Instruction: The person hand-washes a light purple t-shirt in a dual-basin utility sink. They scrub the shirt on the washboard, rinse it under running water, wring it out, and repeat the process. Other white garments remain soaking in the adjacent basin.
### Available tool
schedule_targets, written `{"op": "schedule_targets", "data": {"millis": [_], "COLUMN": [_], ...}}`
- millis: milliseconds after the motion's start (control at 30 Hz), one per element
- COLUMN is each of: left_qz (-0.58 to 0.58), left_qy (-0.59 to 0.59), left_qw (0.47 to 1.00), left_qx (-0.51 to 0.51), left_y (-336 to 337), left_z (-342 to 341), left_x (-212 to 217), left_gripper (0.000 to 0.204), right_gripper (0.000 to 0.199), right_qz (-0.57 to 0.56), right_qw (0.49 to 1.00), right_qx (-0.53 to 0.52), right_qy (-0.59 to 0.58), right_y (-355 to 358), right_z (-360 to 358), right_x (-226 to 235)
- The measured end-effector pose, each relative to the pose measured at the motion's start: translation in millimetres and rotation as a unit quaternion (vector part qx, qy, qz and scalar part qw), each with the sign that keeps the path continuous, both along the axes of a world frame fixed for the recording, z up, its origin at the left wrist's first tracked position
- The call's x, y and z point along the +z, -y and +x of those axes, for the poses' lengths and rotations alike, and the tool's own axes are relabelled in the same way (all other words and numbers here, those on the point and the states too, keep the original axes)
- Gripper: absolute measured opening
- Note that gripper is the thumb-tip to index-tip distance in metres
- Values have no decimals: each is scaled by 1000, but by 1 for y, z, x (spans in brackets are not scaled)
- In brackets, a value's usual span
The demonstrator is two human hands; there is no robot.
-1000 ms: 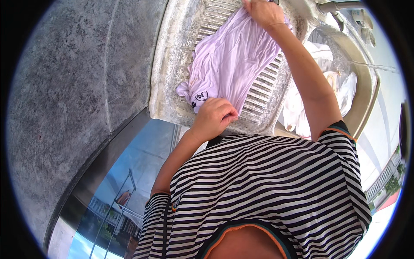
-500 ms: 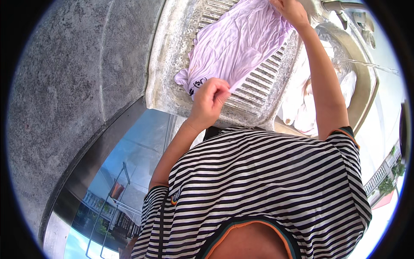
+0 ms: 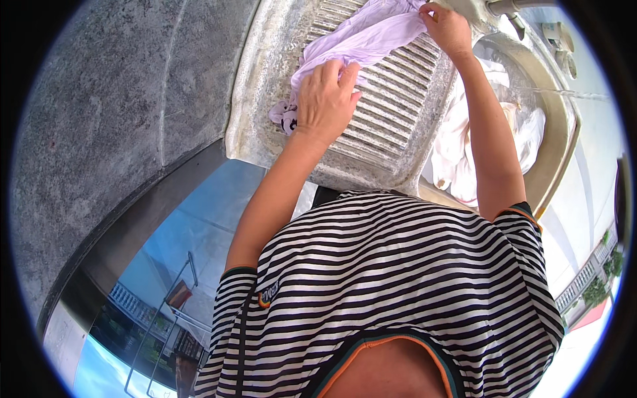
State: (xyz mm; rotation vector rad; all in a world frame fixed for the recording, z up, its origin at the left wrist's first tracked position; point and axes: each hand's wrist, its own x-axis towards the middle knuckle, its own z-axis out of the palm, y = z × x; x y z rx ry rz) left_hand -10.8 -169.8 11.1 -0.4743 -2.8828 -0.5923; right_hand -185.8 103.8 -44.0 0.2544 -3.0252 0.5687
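Note:
A wet lilac garment (image 3: 361,41) lies folded over lengthwise on the ridged washboard (image 3: 398,99) of a worn stone-like laundry sink. Its lower end is bunched, with a bit of black print showing. My left hand (image 3: 328,99) rests on the near part of the cloth, palm down, fingers stretched and thumb apart. At the far right corner of the board, my right hand (image 3: 449,32) pinches the garment's edge between thumb and fingers. The cloth's far end runs out of view at the top.
Right of the board, a basin (image 3: 561,146) holds wet white laundry (image 3: 458,152), with a thin water stream crossing above it. A metal tap (image 3: 504,8) is at the upper right. A grey stone slab (image 3: 99,119) borders the sink on the left.
The garment has been folded over from its spread state, baring more of the ridges. My left hand let go of its near edge and moved up onto the cloth; my right hand still grips it.

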Motion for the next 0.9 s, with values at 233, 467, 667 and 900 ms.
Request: {"op": "schedule_targets", "data": {"millis": [233, 467, 667, 900], "left_qz": [313, 240, 60, 168], "left_qy": [273, 20, 15, -48], "left_qw": [905, 970, 998, 982], "left_qx": [-96, 30, -18, 74], "left_y": [1, 11, 33, 29], "left_z": [33, 58, 46, 59], "left_x": [26, 12, -4, -23], "left_gripper": [22, 24, 19, 47], "right_gripper": [17, 40, 36, 26], "right_qz": [-40, -74, -29, -38], "right_qw": [994, 992, 942, 985], "right_qx": [-102, 85, 301, 92], "right_qy": [-8, -60, -148, -144], "right_y": [1, 81, 94, 114], "right_z": [4, 136, 128, 105], "right_x": [-13, 22, 5, 7]}}
